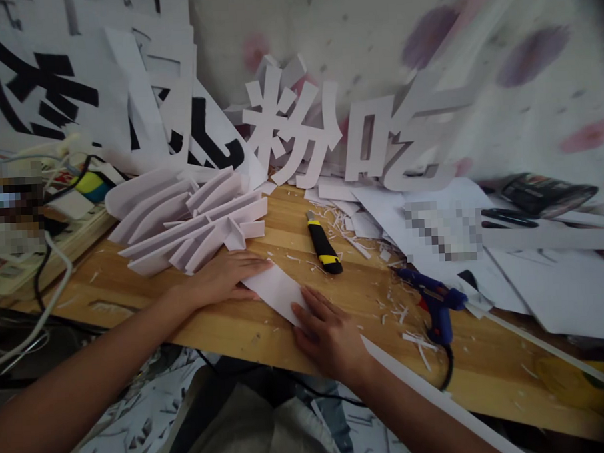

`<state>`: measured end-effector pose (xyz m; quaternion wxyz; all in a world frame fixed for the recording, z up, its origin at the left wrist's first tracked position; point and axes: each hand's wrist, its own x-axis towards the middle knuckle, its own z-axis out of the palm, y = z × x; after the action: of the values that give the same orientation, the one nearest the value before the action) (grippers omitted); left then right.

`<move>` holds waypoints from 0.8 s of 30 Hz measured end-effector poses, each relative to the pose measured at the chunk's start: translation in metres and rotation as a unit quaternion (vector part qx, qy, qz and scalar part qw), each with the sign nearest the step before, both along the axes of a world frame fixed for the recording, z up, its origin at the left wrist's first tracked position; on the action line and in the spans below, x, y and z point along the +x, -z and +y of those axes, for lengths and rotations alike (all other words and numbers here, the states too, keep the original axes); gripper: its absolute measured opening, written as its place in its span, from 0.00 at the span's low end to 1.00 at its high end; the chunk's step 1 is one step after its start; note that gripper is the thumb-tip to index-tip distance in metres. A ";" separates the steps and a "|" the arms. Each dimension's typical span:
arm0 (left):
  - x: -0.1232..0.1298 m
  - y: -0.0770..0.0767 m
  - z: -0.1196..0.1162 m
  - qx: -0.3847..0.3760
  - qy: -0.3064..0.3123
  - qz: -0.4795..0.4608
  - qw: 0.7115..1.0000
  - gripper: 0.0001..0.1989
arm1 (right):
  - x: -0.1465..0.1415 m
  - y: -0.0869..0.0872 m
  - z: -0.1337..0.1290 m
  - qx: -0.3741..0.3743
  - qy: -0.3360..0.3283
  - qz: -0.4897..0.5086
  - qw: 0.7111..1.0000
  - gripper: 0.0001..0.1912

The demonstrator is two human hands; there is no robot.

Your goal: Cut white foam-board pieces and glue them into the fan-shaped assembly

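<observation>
A long white strip of foam board or card (276, 291) lies at a slant along the front of the wooden table, passing beneath my right forearm toward the lower right. My left hand (229, 278) holds its far left end, fingers over the top and thumb along the near edge. Farther along the strip, my right hand (331, 332) grips it with bent fingers; its thumb is partly hidden. Just beyond the hands rests a black and yellow utility knife (323, 244). Left of the knife lies a white raised character (196, 221) with upright strips along its outlines.
A blue glue gun (438, 301) lies at right, its cord over the front edge. White cut-out characters (298, 130) stand at the back. White sheets (559, 289) pile up at right. Power strips and cables (48, 264) crowd the left. Scraps litter the tabletop (286, 214).
</observation>
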<state>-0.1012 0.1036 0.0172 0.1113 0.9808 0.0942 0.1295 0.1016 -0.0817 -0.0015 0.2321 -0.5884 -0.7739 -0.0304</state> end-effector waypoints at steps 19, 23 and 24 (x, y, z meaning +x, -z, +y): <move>0.000 -0.001 0.000 -0.001 -0.006 0.012 1.000 0.30 | -0.002 0.001 0.000 0.019 0.007 -0.006 1.000 0.14; 0.000 -0.001 0.001 -0.012 -0.003 0.009 1.000 0.30 | -0.003 0.000 0.001 0.020 0.007 -0.006 1.000 0.13; 0.000 -0.001 0.001 -0.016 -0.002 0.011 1.000 0.30 | -0.003 -0.001 0.001 0.018 0.006 -0.007 1.000 0.13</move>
<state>-0.1008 0.1042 0.0181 0.1252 0.9801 0.0993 0.1174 0.0989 -0.0811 -0.0010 0.2373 -0.5882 -0.7715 -0.0497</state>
